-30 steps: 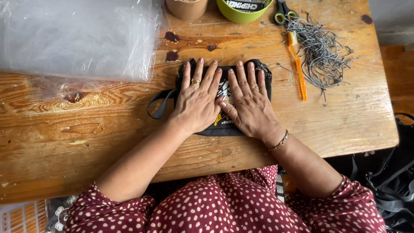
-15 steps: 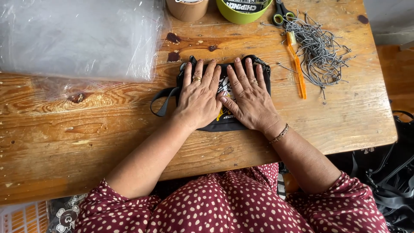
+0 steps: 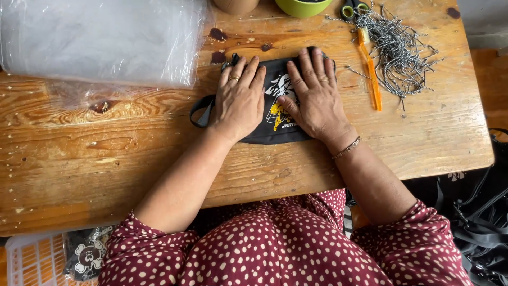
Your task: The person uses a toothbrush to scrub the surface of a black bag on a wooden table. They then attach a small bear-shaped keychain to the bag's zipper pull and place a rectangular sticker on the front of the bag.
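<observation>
Little changed over the last second: left hand (image 3: 239, 100) and right hand (image 3: 316, 98) stay spread flat, fingers apart, palms down on the black printed pouch (image 3: 273, 108) at mid tabletop (image 3: 106, 159), gripping nothing, so the flattening press continues.

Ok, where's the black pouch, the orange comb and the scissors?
Black pouch (image 3: 275, 108): head view, printed front between the hands.
Orange comb (image 3: 373, 79): head view, middle of its long body.
Scissors (image 3: 352, 9): head view, green handle loops at the table's far edge.
</observation>
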